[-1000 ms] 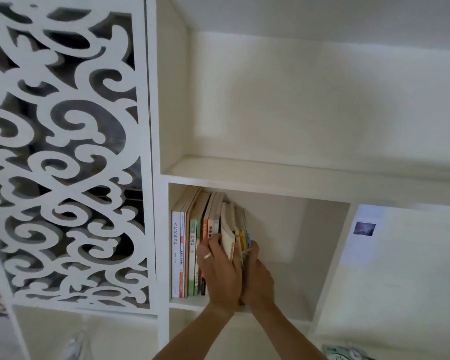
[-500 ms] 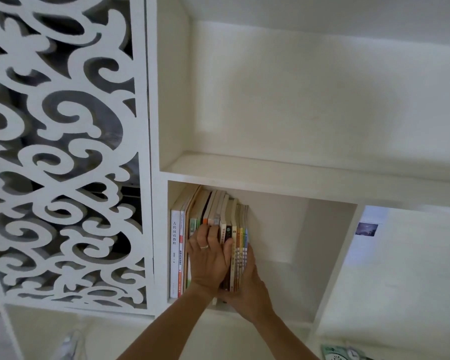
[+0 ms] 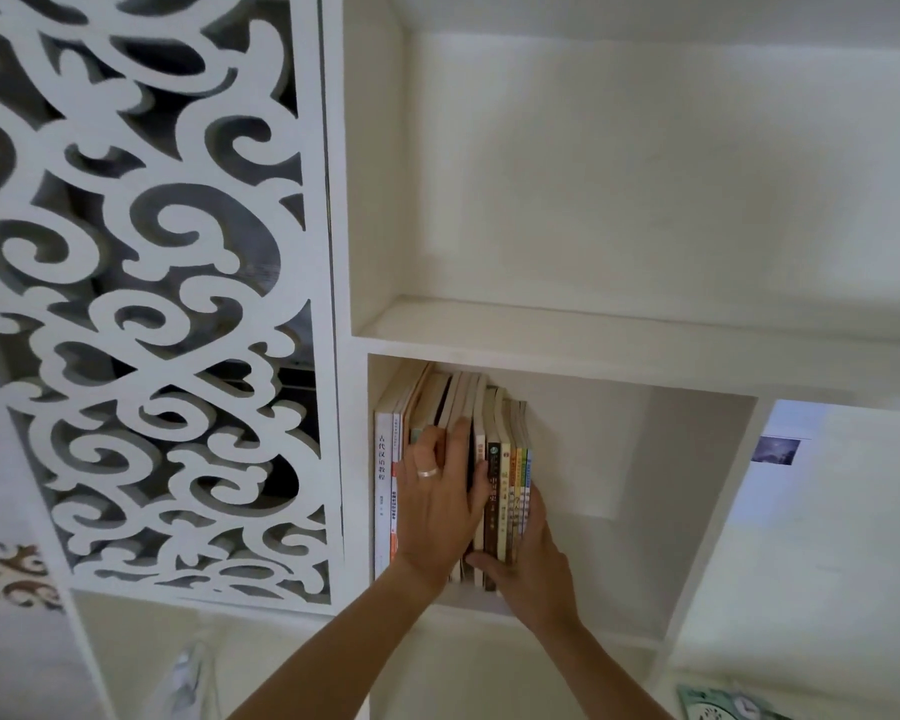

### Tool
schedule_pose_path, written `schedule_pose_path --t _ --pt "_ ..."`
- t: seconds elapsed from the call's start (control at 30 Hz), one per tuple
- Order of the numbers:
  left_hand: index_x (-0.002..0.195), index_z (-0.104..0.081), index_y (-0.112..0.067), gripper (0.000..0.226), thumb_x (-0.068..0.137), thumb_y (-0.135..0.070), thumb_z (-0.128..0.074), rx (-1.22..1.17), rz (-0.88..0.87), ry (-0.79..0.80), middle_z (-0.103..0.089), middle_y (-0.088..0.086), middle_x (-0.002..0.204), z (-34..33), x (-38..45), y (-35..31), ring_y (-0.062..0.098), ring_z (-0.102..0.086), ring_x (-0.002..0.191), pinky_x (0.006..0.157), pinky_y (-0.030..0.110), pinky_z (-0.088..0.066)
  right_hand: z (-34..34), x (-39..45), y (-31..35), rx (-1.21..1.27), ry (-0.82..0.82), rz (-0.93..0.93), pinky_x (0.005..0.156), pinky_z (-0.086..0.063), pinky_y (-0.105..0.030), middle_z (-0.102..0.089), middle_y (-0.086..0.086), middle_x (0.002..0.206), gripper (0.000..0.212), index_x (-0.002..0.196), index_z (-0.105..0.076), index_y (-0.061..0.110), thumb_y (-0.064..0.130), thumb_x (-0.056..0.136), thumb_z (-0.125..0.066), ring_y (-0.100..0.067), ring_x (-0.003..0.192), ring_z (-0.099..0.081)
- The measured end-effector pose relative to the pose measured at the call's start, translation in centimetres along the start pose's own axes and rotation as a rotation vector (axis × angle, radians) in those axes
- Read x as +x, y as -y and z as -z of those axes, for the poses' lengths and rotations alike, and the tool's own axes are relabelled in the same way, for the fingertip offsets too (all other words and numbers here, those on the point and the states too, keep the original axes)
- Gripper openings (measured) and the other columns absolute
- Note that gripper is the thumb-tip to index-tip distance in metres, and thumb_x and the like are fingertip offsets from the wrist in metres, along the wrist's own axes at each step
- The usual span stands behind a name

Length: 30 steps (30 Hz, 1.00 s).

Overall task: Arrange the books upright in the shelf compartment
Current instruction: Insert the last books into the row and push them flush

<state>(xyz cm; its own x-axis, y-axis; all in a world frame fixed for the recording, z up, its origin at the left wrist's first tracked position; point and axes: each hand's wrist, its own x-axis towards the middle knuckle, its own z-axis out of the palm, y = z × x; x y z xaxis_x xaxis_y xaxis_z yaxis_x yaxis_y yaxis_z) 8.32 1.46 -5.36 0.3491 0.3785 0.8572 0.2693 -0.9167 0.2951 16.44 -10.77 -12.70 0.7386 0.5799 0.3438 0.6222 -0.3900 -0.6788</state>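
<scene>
Squaring the books [image 3: 507, 491] upright.
My left hand [image 3: 440, 504] presses spines with flat fingers; my right hand [image 3: 533, 556] clasps the end.

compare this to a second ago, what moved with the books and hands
The right-hand books, which fanned out tilted a second ago, now stand upright, squeezed against the rest. The left hand went from gripping between books to lying flat on the spines. The right hand slid lower and now cups the row's right end near the bottom. The white book at the left wall stayed put.
</scene>
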Motion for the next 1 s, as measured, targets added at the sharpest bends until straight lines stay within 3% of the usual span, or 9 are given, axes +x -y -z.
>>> schedule_pose_path --t 0.13,0.2,0.3,0.4,0.47,0.57,0.73,0.87,1.0 --pt "0.106 -0.068 -0.013 0.016 0.094 -0.023 -0.07 -0.046 -0.043 -0.035 -0.057 0.011 0.117 0.4 -0.6 -0.1 0.023 -0.056 0.104 0.091 0.029 -0.042 0.2 0.2 -0.2 0.054 0.009 0.003 0.096 -0.057 -0.044 -0.041 0.007 0.155 0.121 0.158 0.008 0.043 0.072 0.073 -0.074 -0.02 0.128 -0.058" --pt "0.099 -0.06 -0.012 0.009 0.094 -0.012 -0.068 -0.189 -0.022 -0.021 -0.049 0.007 0.117 1.4 -1.1 -0.7 0.019 -0.056 0.096 0.079 0.028 -0.055 0.4 0.3 -0.4 0.088 0.02 0.009 0.097 -0.058 -0.045 -0.043 0.009 0.154 0.115 0.157 0.007 0.048 0.076 0.076 -0.069 -0.018 0.128 -0.059" --pt "0.096 -0.042 -0.021 0.027 0.092 -0.005 -0.062 -0.374 0.125 -0.006 -0.048 0.004 0.109 2.9 -2.9 -2.4 0.015 -0.055 0.083 0.062 0.03 -0.058 0.2 0.3 -0.2 0.096 0.012 0.015 0.091 -0.06 -0.045 -0.044 0.01 0.153 0.115 0.156 0.006 0.051 0.082 0.073 -0.067 -0.018 0.121 -0.064" --pt "0.1 -0.041 -0.024 0.017 0.093 -0.018 -0.055 -0.471 0.187 -0.007 -0.053 0.002 0.106 4.2 -5.9 -3.3 0.013 -0.058 0.091 0.071 0.029 -0.062 0.2 0.0 0.5 0.082 -0.007 0.003 0.09 -0.058 -0.041 -0.042 0.012 0.153 0.117 0.156 0.004 0.049 0.075 0.073 -0.074 -0.019 0.121 -0.064" --pt "0.116 -0.045 -0.025 0.031 0.091 -0.016 -0.061 -0.489 0.261 0.019 -0.055 -0.004 0.115 5.3 -6.9 -3.5 0.013 -0.061 0.101 0.079 0.029 -0.062 0.0 -0.2 0.6 0.116 -0.032 0.004 0.092 -0.058 -0.042 -0.043 0.011 0.152 0.112 0.157 0.0 0.049 0.074 0.075 -0.072 -0.017 0.123 -0.061" --pt "0.13 -0.045 -0.03 0.047 0.088 -0.025 -0.064 -0.43 0.387 0.093 -0.058 -0.009 0.114 7.0 -5.5 -4.3 0.013 -0.064 0.095 0.074 0.027 -0.061 -0.6 -0.1 0.7 0.122 -0.055 -0.015 0.092 -0.059 -0.049 -0.044 0.009 0.151 0.111 0.157 -0.002 0.048 0.073 0.076 -0.073 -0.017 0.125 -0.06" --pt "0.108 -0.048 -0.024 0.036 0.088 -0.053 -0.056 -0.39 0.49 0.213 -0.058 -0.004 0.094 8.1 1.1 -6.4 0.014 -0.063 0.077 0.059 0.029 -0.054 -1.2 -0.2 1.0 0.079 -0.052 -0.095 0.086 -0.06 -0.056 -0.046 0.0 0.15 0.109 0.158 0.002 0.047 0.071 0.078 -0.067 -0.027 0.119 -0.064" --pt "0.12 -0.046 -0.006 0.037 0.1 -0.037 -0.052 -0.174 0.412 0.342 -0.06 0.01 0.099 6.8 4.1 -5.5 0.019 -0.057 0.075 0.049 0.02 -0.032 -0.9 -0.9 1.6 0.027 -0.045 -0.147 0.093 -0.055 -0.056 -0.039 -0.008 0.152 0.112 0.159 0.009 0.042 0.055 0.085 -0.074 -0.034 0.128 -0.056" --pt "0.132 -0.039 -0.006 0.032 0.101 -0.009 -0.046 -0.188 0.359 0.306 -0.059 0.013 0.105 6.0 2.6 -5.2 0.016 -0.055 0.068 0.051 0.021 -0.04 -1.0 -0.9 2.0 -0.006 -0.078 -0.188 0.087 -0.058 -0.056 -0.049 -0.01 0.14 0.113 0.158 0.011 0.045 0.059 0.083 -0.072 -0.034 0.116 -0.063"
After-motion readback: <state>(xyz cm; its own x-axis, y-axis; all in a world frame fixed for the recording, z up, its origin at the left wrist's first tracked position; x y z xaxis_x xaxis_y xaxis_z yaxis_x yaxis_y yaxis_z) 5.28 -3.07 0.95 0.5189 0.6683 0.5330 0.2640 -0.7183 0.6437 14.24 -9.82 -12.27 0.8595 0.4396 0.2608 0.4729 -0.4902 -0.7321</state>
